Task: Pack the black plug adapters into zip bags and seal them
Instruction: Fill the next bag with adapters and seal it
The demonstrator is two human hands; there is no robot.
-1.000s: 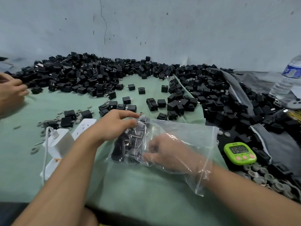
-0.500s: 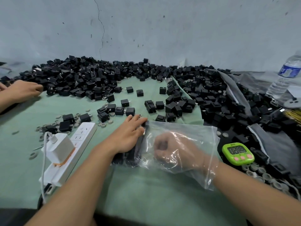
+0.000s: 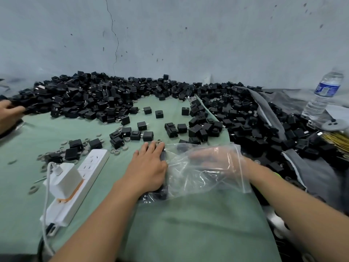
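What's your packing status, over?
Left grip flat, pressing bagged plug adapters. Right grip inside zip bag, unsealed. Power strip left of bag, apart.

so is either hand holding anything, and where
Nothing gripped: the left hand presses flat on the zip bag's filled end; the right hand lies inside the bag, fingers seemingly straight.

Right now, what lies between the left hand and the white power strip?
Bare green cloth, with grey rings near the left hand's fingertips; the head view shows it.

On the green cloth [image 3: 188, 224], black plug adapters [image 3: 147, 136] and grey rings [image 3: 127, 139] lie just beyond the left fingers [image 3: 151, 148]. 1 white power strip [image 3: 88, 167] lies left of them.
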